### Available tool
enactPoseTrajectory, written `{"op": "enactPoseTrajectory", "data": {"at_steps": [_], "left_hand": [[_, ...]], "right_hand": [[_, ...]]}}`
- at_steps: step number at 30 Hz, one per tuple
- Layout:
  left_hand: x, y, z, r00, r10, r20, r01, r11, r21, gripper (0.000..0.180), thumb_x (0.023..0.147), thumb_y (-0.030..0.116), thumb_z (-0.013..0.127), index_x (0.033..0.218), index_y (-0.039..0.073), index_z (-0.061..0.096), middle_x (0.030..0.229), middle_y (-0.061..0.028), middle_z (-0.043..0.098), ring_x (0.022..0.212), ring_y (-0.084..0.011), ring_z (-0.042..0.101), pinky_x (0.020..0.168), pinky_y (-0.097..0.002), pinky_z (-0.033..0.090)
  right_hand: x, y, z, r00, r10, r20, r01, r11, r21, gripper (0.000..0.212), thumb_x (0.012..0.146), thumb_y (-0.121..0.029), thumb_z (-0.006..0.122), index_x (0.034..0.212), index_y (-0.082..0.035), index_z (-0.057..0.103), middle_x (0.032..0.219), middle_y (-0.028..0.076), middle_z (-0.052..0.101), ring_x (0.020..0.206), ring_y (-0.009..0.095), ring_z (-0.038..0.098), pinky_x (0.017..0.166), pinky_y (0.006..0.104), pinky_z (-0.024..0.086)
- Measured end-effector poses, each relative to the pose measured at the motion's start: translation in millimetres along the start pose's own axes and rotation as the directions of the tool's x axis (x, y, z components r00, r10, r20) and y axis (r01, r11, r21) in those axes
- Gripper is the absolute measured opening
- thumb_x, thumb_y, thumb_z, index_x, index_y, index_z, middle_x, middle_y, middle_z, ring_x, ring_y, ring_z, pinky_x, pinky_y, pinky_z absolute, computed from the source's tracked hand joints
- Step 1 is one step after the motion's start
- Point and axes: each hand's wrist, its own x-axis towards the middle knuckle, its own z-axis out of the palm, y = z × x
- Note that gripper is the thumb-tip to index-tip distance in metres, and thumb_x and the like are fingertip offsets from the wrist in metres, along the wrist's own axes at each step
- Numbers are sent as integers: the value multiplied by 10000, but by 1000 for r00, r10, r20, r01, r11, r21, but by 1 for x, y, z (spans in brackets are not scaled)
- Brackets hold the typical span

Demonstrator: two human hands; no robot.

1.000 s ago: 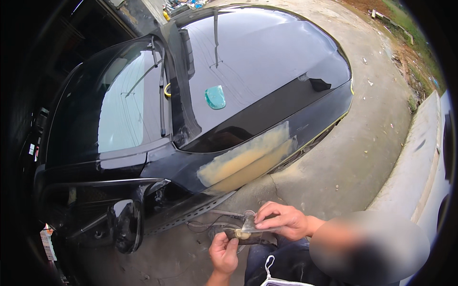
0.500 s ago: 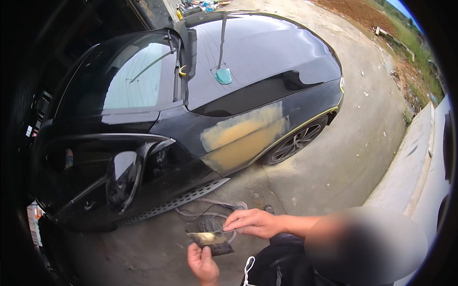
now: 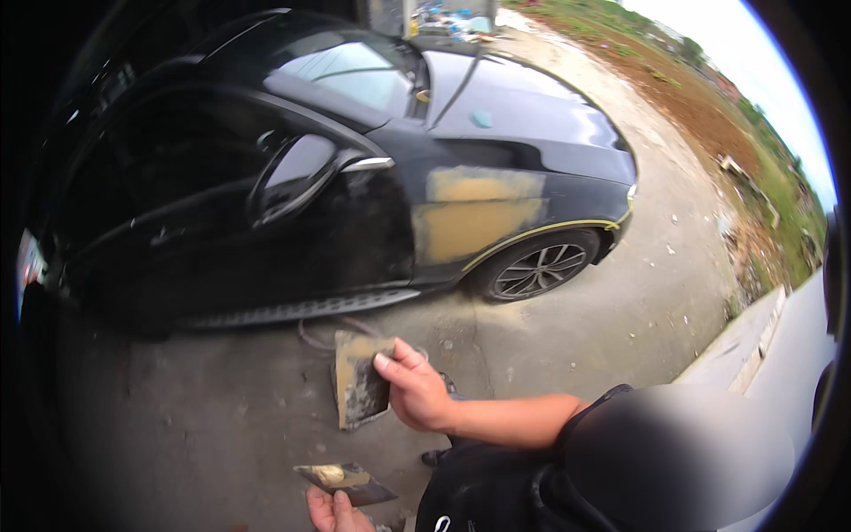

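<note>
My right hand (image 3: 421,390) pinches a dark, flat putty spreader (image 3: 362,395) by its right side, thumb in front. Tan filler coats its upper and left edges, with grey smears across the face. Below it and a little to the left, my left hand (image 3: 335,512) holds a dark mixing plate (image 3: 368,492) by its near edge, partly cut off by the frame's bottom. A lump of yellowish putty (image 3: 331,474) lies on that plate. The two tools are apart. Ahead, tan filler (image 3: 479,232) covers a patch on the fender of a black car (image 3: 576,191).
Yellow masking tape (image 3: 523,244) follows the arch over the front wheel (image 3: 542,270). The side mirror (image 3: 297,176) juts out at left, above a perforated running board (image 3: 301,307). A hose (image 3: 319,335) lies on the concrete beside the car. A pale panel (image 3: 753,341) stands at right.
My right hand has lifted the spreader away from the plate and turned its face toward me. The plate in my left hand has moved down and left. The view has tilted upward.
</note>
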Motion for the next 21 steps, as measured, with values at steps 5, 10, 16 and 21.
{"op": "enactPoseTrajectory", "data": {"at_steps": [5,10,16,21], "left_hand": [[-31,11,-97,999,-26,-40,17,977,-211,274,948,39,513,1215,-16,540,1142,-121,632,1048,-240,615,944,-386,488],[-42,21,-147,976,-83,-203,4,932,-363,245,947,13,516,1179,-34,576,1128,-116,656,1068,-193,598,991,-331,430],[-14,27,-226,938,-80,-337,0,973,-231,233,961,51,542,1171,-42,583,1135,-112,659,1047,-170,594,981,-318,423],[69,48,-317,939,35,-341,-104,977,-185,251,969,34,503,1199,-47,561,1186,-134,623,1145,-224,563,1039,-395,407]], "right_hand": [[-14,42,52,947,318,-35,-306,932,194,315,1026,-140,492,1333,-77,511,1281,50,613,1175,170,587,1051,362,442],[-3,111,85,806,581,109,-589,770,246,351,1033,-141,468,1377,-73,477,1308,49,602,1209,204,584,1090,416,435],[2,242,181,602,729,328,-798,531,285,364,1052,-184,419,1380,-29,452,1340,126,582,1223,276,587,1074,480,458],[29,362,245,593,715,370,-804,557,211,321,1040,-161,463,1351,-81,454,1271,126,614,1158,276,627,1014,467,511]]}}
